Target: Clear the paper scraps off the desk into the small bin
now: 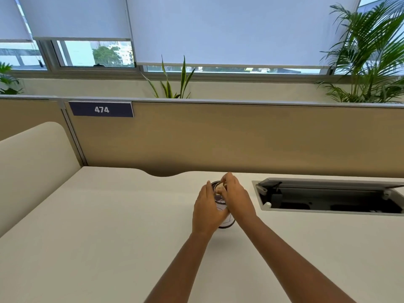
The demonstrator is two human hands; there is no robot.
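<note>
Head view. Wide cream laminate counter [91,226], matte, with a scooped cutout in its far edge just beyond the hands. Behind that, a tan partition panel [240,136] carrying a navy label [101,109] reading 474, up and left of the hands. A rounded cream side screen [32,162] stands far left of the left hand. A recessed dark cable hatch [332,196], lid open, is sunk in the counter just right of the right hand. Above are white roller blinds [229,29] over windows and green potted plants [369,62] behind the partition.

A small white cylindrical bin with a dark rim and base [227,221] stands on the counter between the two hands, long axis vertical, mouth up. Any slight lean can't be told, as the hands cover most of it.

The left hand [207,209] is wrapped round the bin's left side, fingers curled on the wall, gripping it. The right hand [238,199] is over the bin's mouth, fingertips bunched at the rim. A pale crumpled paper scrap [219,189] sits in the mouth right under those fingertips. Whether they pinch it or have let go, cannot tell.
</note>
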